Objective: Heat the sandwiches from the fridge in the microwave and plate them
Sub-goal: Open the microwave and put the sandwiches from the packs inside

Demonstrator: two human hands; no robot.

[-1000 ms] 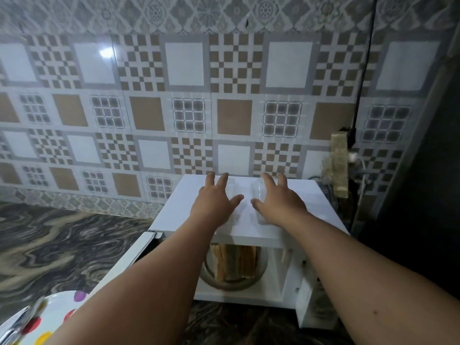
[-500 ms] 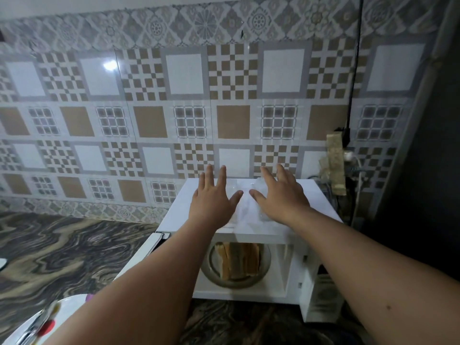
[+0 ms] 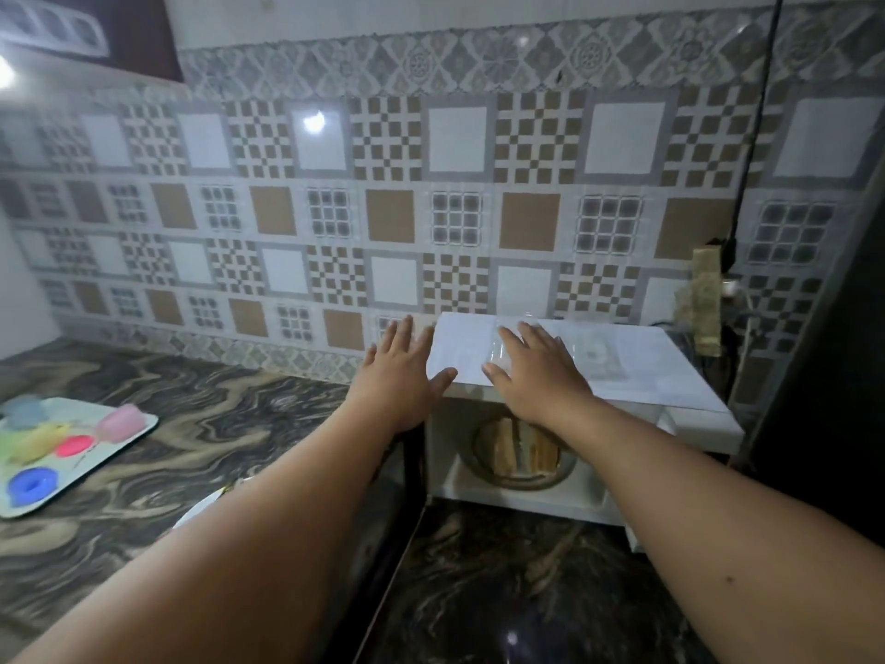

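Both hands reach forward with fingers spread wide and hold nothing. The right hand (image 3: 536, 373) lies over a clear plastic container (image 3: 527, 349) on top of the white microwave (image 3: 670, 376); the left hand (image 3: 400, 371) hovers just beside the oven's left edge. Below the right wrist, the sandwiches (image 3: 522, 450) stand on the glass turntable (image 3: 522, 476) inside the open cavity. The open door (image 3: 412, 472) hangs under the left forearm. A careless sweep could likely push the container off the top, or the forearm could knock the door.
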